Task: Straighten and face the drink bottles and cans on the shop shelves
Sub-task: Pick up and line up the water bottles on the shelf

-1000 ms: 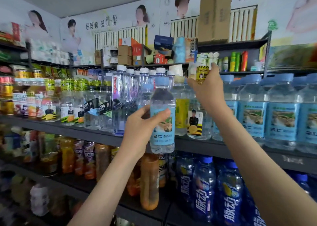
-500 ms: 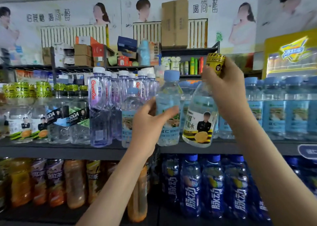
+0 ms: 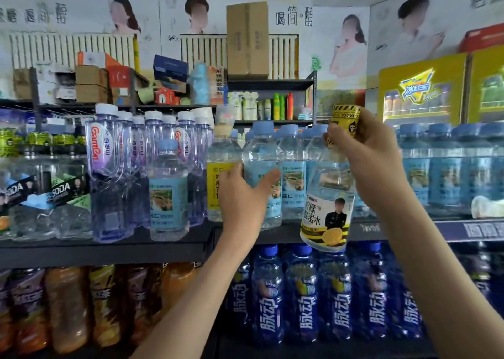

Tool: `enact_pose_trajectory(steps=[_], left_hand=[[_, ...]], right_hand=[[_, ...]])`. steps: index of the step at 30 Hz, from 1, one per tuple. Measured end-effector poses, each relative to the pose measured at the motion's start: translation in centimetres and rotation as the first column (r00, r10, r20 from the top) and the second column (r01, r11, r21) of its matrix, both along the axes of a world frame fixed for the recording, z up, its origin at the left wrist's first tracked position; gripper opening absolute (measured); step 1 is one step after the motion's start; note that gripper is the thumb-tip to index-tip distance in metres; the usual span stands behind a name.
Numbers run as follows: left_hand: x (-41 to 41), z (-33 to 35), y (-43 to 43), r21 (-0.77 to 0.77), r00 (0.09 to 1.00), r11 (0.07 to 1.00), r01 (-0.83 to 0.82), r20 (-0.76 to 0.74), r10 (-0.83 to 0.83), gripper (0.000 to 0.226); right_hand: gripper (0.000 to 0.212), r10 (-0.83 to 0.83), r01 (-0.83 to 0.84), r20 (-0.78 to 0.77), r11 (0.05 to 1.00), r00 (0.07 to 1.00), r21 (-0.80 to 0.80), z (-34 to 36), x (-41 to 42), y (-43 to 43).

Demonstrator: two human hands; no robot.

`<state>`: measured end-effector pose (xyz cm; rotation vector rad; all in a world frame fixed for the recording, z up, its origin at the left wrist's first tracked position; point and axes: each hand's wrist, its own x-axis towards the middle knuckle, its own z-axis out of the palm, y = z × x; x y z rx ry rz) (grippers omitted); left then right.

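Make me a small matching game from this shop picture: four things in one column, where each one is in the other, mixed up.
1 yellow-capped bottle
2 blue-labelled water bottle
3 dark blue bottles
4 tall cardboard box

A on the top shelf
B held tilted in the right hand, lifted clear
C in the row below both hands
D upright on the shelf, gripped by the left hand

Pairs: 1-B, 2-D, 3-C, 4-A

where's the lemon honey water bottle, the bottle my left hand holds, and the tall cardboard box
lemon honey water bottle (image 3: 326, 216): head view, yellow label.
blue-capped water bottle (image 3: 259, 154): head view, clear shoulder.
tall cardboard box (image 3: 246, 39): head view, front face.
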<state>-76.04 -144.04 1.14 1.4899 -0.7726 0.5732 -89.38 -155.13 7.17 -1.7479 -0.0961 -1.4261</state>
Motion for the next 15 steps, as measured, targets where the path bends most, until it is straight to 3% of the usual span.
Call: enact_pose_trajectory(steps=[3,8,12,15], left_hand=[[0.0,-0.1,-0.9,0.053,0.991,0.99,-0.134,0.014,0.133,0.065],[-0.5,-0.6,-1.9,0.102,0.974,0.969,-0.225,0.054,0.22,0.07],[-0.9,-1.9,-2.1,0.209,0.885,0.867,-0.453,0.223,0.409,0.079],[-1.1,-2.2,-1.7,0.264,0.878,0.842,-0.47,0.243,0.413,0.086]], right_hand=[[0.016,0.017,-0.017,0.007,1.0,1.0,-0.002,-0.2,0.3,-0.2],[0.018,0.04,-0.039,0.014,0.999,0.999,-0.029,-0.3,0.9,-0.4],[0.023,0.06,-0.06,0.008,0.997,0.998,-0.044,-0.4,1.3,-0.5],[0.025,0.079,-0.079,0.001,0.996,0.997,-0.045,-0.2,1.4,-0.6]])
